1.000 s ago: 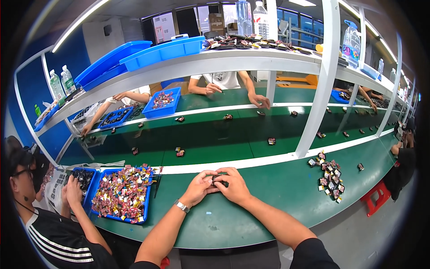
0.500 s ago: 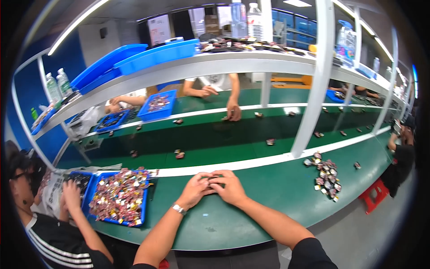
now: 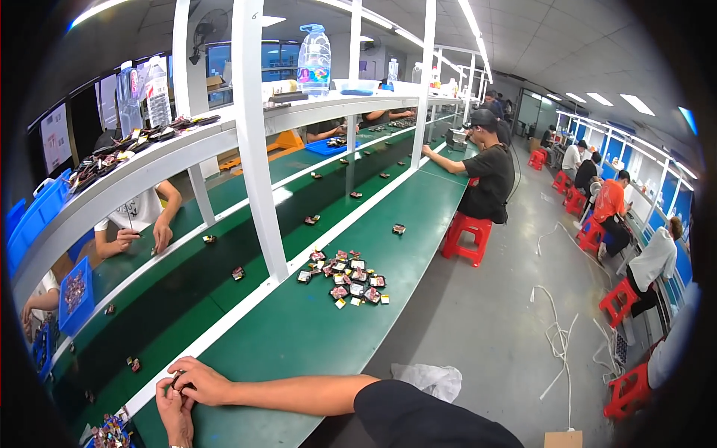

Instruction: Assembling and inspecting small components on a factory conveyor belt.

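Over the near edge of the green table (image 3: 299,351), at lower left, my left hand (image 3: 175,415) and right hand (image 3: 203,382) meet with fingers closed together. Between them is a small dark part (image 3: 179,382), mostly covered by my fingers. My right forearm stretches across the table. A loose pile of small black parts with pinkish wires and white or yellow labels (image 3: 357,278) lies farther along the table. Close by my left hand, a heap of similar small parts (image 3: 110,431) shows at the picture's lower edge.
A dark green belt (image 3: 198,299) with scattered parts runs beyond a white rail (image 3: 213,337). White posts (image 3: 258,149) carry a shelf with bottles. Across the belt a person's hands (image 3: 160,233) work. Farther along, someone sits on a red stool (image 3: 469,237). White cables (image 3: 556,336) lie on the floor.
The view has swung to the right, so my hands and the heap now appear at lower left and the pile near the middle. My hands stay together.
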